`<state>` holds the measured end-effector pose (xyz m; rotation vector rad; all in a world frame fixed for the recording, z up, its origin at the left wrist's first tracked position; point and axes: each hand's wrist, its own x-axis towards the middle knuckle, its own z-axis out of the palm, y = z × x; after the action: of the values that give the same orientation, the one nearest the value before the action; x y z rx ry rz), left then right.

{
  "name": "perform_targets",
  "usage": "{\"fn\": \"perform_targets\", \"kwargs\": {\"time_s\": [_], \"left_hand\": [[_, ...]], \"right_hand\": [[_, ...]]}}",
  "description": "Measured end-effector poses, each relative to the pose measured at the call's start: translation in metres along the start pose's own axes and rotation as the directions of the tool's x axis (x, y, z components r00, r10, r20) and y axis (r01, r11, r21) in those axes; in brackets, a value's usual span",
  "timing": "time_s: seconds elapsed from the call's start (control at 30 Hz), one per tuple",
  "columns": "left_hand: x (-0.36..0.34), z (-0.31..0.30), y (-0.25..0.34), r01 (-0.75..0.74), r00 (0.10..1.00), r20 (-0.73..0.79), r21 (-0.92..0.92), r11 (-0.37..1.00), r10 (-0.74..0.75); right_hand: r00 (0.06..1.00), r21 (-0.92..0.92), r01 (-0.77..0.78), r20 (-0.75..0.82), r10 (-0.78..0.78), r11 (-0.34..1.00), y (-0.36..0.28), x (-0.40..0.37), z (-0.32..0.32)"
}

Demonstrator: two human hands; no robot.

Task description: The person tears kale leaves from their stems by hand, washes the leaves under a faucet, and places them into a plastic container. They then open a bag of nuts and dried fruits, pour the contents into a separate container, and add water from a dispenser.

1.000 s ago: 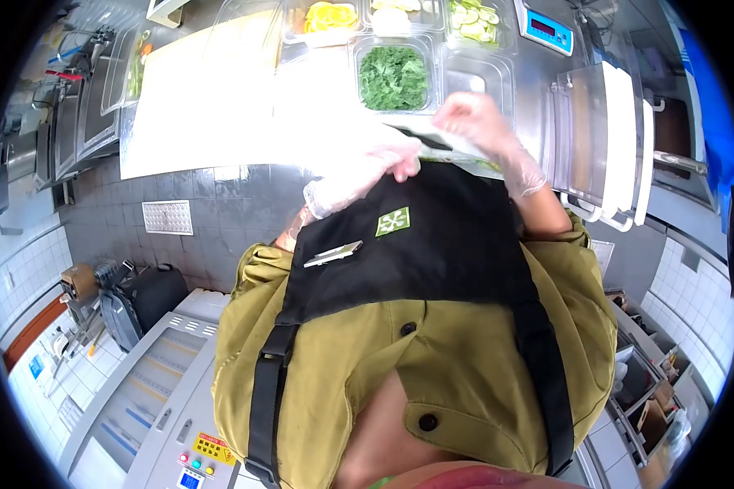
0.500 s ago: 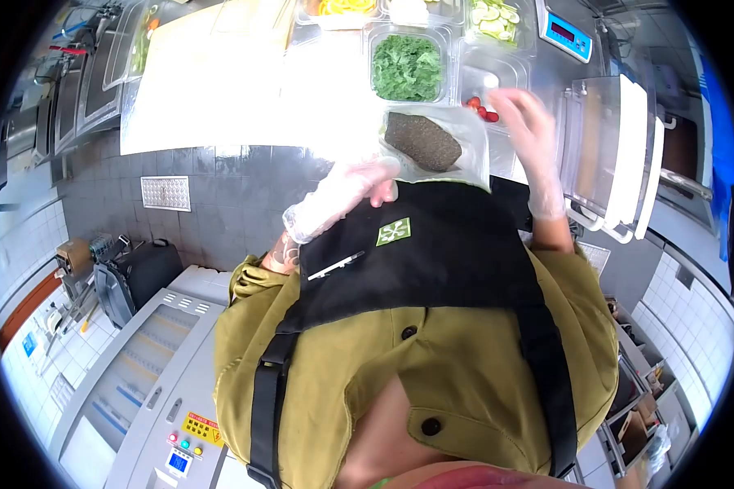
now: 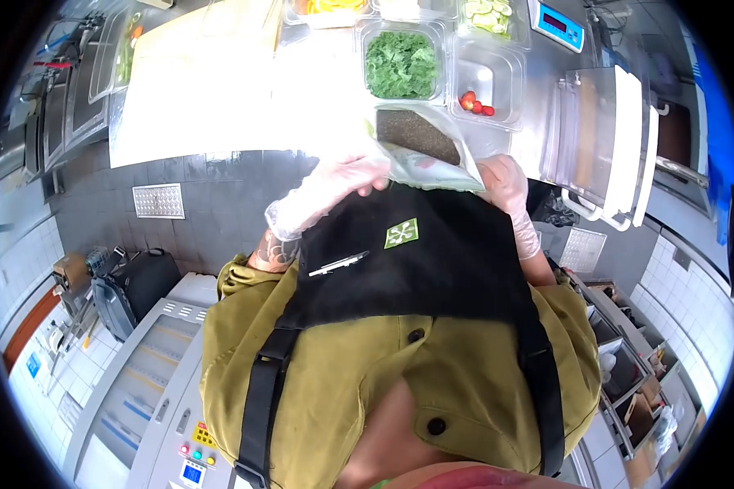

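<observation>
A dark brown, grainy slab that looks like bread [image 3: 418,134] lies on a sheet of wrapping paper [image 3: 432,171] at the counter's near edge. The paper's near side stands raised, hiding the lower part of the slab. My left hand [image 3: 342,181], in a clear glove, is closed at the paper's left corner. On the opposite corner my right hand [image 3: 506,181], gloved too, has its fingers curled on the paper. Just beyond are a tub of chopped kale [image 3: 401,65] and a clear tub [image 3: 501,81] with a few cherry tomatoes [image 3: 475,104].
Tubs of yellow slices [image 3: 334,8] and sliced cucumber [image 3: 488,16] stand at the back. A digital scale [image 3: 557,26] is at back right. To the left lies a pale board [image 3: 196,73], partly washed out by glare. Upright white-edged panels [image 3: 616,138] stand on the right.
My right hand has left the cherry tomato tub and come down to the paper's right corner. The paper's near edge has risen over the slab. My left hand stays by the left corner.
</observation>
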<state>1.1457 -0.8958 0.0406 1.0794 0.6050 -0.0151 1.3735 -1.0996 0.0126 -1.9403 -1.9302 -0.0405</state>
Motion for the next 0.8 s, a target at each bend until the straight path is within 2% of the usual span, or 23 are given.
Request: {"fn": "perform_targets", "kwargs": {"time_s": [0.03, 0.07, 0.1, 0.13, 0.17, 0.27, 0.3, 0.4, 0.43, 0.47, 0.53, 0.57, 0.67, 0.7, 0.8], "left_hand": [[0.000, -0.013, 0.001, 0.077, 0.996, 0.051, 0.029, 0.997, -0.079], [-0.005, -0.018, 0.000, 0.039, 0.998, 0.045, 0.020, 0.999, -0.039], [-0.013, -0.018, 0.009, 0.000, 0.999, 0.039, 0.009, 1.000, -0.001], [-0.018, -0.020, 0.013, -0.039, 0.999, 0.031, -0.003, 0.999, 0.039], [-0.019, -0.032, 0.013, 0.073, 0.992, 0.095, 0.044, 0.996, -0.077], [-0.025, -0.051, -0.031, -0.175, 0.984, 0.051, 0.117, 0.978, 0.170], [-0.021, -0.048, -0.032, -0.163, 0.986, 0.036, 0.079, 0.983, 0.161], [-0.004, -0.045, -0.056, -0.308, 0.951, 0.042, 0.141, 0.941, 0.305], [0.007, -0.044, -0.060, -0.287, 0.957, 0.087, 0.105, 0.952, 0.278], [0.017, -0.043, -0.063, -0.289, 0.951, 0.125, 0.047, 0.956, 0.282], [0.035, -0.029, -0.061, -0.421, 0.873, 0.130, -0.288, 0.860, 0.470], [0.038, -0.024, -0.058, -0.415, 0.877, 0.083, -0.365, 0.834, 0.473], [0.055, -0.032, -0.067, -0.457, 0.873, 0.052, -0.255, 0.852, 0.484], [0.054, -0.029, -0.063, -0.516, 0.844, -0.030, -0.311, 0.798, 0.535], [0.056, -0.036, -0.055, -0.603, 0.785, -0.117, -0.370, 0.706, 0.609]], "right_hand": [[0.999, -0.001, 0.020, -0.048, -0.020, 1.000, -0.007, 0.010, -0.013], [0.995, -0.001, 0.041, -0.093, -0.041, 0.999, -0.016, 0.021, -0.027], [0.976, 0.051, 0.066, -0.210, -0.054, 0.997, -0.026, 0.035, -0.039], [0.974, 0.053, 0.083, -0.216, -0.070, 0.995, -0.031, 0.042, -0.047], [0.974, 0.060, 0.100, -0.212, -0.085, 0.993, -0.036, 0.053, -0.057], [0.977, 0.083, 0.143, -0.170, -0.127, 0.986, -0.045, 0.075, -0.076], [0.979, 0.094, 0.154, -0.152, -0.139, 0.984, -0.049, 0.080, -0.079], [0.988, 0.098, 0.108, -0.123, -0.095, 0.989, -0.070, 0.094, -0.084], [0.986, 0.078, 0.132, -0.113, -0.123, 0.988, -0.074, 0.100, -0.087], [0.994, 0.191, 0.081, -0.093, -0.064, 0.978, -0.075, 0.102, -0.085], [0.999, 0.350, 0.019, -0.052, -0.001, 0.936, -0.075, 0.103, -0.079], [0.997, 0.334, 0.079, -0.045, -0.068, 0.939, -0.076, 0.113, -0.080], [0.985, 0.332, 0.171, -0.034, -0.169, 0.928, -0.085, 0.142, -0.088], [0.983, 0.349, 0.183, -0.045, -0.179, 0.919, -0.088, 0.151, -0.091], [0.967, 0.327, 0.254, -0.100, -0.234, 0.910, -0.089, 0.169, -0.092]]}}
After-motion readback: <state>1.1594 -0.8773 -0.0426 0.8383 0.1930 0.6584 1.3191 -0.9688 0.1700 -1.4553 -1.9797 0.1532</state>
